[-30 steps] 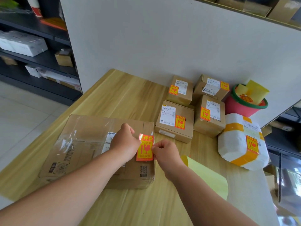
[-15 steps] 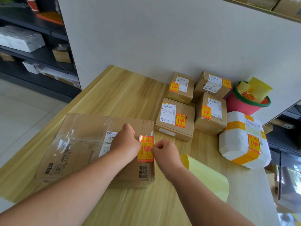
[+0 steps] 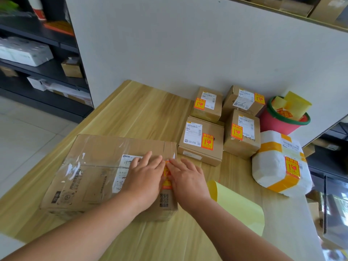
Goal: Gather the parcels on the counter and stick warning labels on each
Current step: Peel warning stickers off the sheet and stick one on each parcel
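Observation:
A large flat cardboard parcel point(image 3: 94, 172) wrapped in clear tape lies on the wooden counter point(image 3: 143, 113) in front of me. My left hand point(image 3: 146, 175) and my right hand point(image 3: 185, 178) lie flat on its right end, fingers spread, pressing down an orange-and-yellow warning label point(image 3: 166, 173) that shows only as a strip between them. Several smaller brown parcels point(image 3: 202, 138) and a white foam parcel point(image 3: 278, 162) stand at the back right, each bearing a warning label.
A curled yellow backing sheet point(image 3: 239, 208) lies right of my right wrist. A red bucket point(image 3: 276, 123) with yellow sheets stands against the grey partition wall point(image 3: 188, 44). Dark shelving point(image 3: 37, 59) with boxes is beyond the counter's left edge.
Both hands held the label by its edges over the large parcel; now they have opened and lie flat on it, covering most of the label.

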Tool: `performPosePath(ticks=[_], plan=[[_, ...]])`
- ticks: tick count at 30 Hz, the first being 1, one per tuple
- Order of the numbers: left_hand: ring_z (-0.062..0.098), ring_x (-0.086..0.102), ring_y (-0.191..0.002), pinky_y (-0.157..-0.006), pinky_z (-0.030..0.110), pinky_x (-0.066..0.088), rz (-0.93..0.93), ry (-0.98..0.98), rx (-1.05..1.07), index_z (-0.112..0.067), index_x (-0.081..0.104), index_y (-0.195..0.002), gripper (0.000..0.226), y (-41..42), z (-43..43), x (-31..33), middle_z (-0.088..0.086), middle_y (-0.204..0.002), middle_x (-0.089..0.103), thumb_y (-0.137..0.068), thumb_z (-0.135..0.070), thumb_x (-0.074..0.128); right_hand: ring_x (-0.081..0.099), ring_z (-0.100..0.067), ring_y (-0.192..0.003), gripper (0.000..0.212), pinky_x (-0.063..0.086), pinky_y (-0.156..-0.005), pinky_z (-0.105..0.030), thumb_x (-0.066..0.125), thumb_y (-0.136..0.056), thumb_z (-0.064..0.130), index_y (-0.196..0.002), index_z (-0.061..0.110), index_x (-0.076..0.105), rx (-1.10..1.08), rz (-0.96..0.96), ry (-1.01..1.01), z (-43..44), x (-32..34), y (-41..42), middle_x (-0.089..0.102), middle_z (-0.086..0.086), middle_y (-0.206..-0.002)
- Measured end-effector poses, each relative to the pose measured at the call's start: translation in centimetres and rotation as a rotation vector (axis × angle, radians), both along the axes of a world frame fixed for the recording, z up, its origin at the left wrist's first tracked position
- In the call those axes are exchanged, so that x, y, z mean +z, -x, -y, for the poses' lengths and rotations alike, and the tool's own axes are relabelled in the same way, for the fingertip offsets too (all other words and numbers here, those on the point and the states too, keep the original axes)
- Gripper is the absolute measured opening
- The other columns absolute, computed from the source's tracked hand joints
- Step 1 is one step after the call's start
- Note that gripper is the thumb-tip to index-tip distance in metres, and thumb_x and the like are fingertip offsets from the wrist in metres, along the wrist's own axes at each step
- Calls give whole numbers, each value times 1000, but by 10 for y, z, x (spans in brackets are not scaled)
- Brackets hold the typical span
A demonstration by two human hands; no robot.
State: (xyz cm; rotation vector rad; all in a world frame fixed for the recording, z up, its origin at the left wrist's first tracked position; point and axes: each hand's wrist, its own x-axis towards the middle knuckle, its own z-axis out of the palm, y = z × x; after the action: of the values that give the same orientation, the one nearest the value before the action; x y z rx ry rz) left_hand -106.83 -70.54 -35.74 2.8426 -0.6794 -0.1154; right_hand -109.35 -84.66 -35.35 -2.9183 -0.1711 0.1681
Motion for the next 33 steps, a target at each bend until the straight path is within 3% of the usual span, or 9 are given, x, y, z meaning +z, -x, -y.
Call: performPosePath(ticks=[3, 8, 12, 14, 18, 20, 23, 26, 33], plan=[[19, -11, -147, -118, 42, -2, -138, -119, 2, -24, 3, -153, 56, 4, -6, -9, -10, -160, -7, -101, -40, 20, 12, -16, -147, 48, 16, -114, -39, 24, -103, 39, -151, 35, 20, 20, -88, 39, 5, -6, 1, 16, 18, -158], [18, -21, -145, -117, 46, -9, -126, -134, 6, -24, -7, -152, 59, 7, -5, -5, -10, -157, -18, -100, -42, 16, 5, -18, -148, 49, 13, -115, -41, 26, -103, 37, -151, 33, 19, 64, -97, 98, 4, 3, 0, 13, 16, -159], [22, 27, -143, -111, 41, 11, 1, -97, -62, -15, 41, -143, 58, 33, -10, -16, 1, -153, 33, -92, -38, 27, 53, -24, -126, 48, 50, -92, -42, 32, -88, 36, -123, 28, 64, 79, 21, 120, 3, -3, 25, 61, 10, -131], [19, 38, -136, -106, 40, 19, -30, -116, -56, -15, 53, -134, 61, 42, -12, -17, 1, -144, 48, -86, -42, 27, 61, -22, -116, 47, 55, -84, -40, 34, -86, 36, -118, 29, 67, 87, -2, 127, 6, -11, 34, 64, 11, -125], [16, -1, -148, -116, 40, -1, -35, -148, -6, -21, 11, -152, 87, 41, -8, -8, -6, -159, -1, -74, -51, -11, 18, -20, -146, 48, 22, -114, -43, 30, -102, 34, -150, 29, 28, 156, -53, 97, 9, 0, 27, 23, 12, -157], [20, 20, -145, -116, 38, 8, -11, -130, -14, -19, 29, -148, 79, 48, -9, -3, -2, -157, 18, -81, -51, 4, 17, -19, -147, 48, 20, -115, -40, 31, -102, 33, -149, 26, 29, 180, -11, 71, 13, 1, 34, 23, 11, -157], [20, 50, -129, -105, 36, 22, -15, -149, -56, -17, 57, -131, 58, 69, -16, -12, 0, -140, 52, -85, -46, 36, 47, -21, -132, 48, 43, -101, -38, 36, -93, 35, -137, 24, 52, 201, -1, 56, 15, -6, 55, 48, 6, -144], [17, 12, -147, -117, 34, 1, 1, -151, -51, -20, 21, -151, 57, 73, -15, -17, -5, -158, 10, -97, -36, 33, 22, -16, -145, 61, 25, -115, -34, 12, -94, 42, -152, 23, 23, 238, -77, 7, 17, -11, 59, 17, 6, -159], [22, -20, -145, -119, 41, 2, -64, -120, 312, -24, -10, -151, 92, 81, -39, 4, 1, -157, -24, -89, -56, 50, 31, -25, -140, 91, 33, -108, -34, 56, -91, 47, -153, 21, -5, 34, -156, -210, 13, -2, 68, -6, 3, -161]])
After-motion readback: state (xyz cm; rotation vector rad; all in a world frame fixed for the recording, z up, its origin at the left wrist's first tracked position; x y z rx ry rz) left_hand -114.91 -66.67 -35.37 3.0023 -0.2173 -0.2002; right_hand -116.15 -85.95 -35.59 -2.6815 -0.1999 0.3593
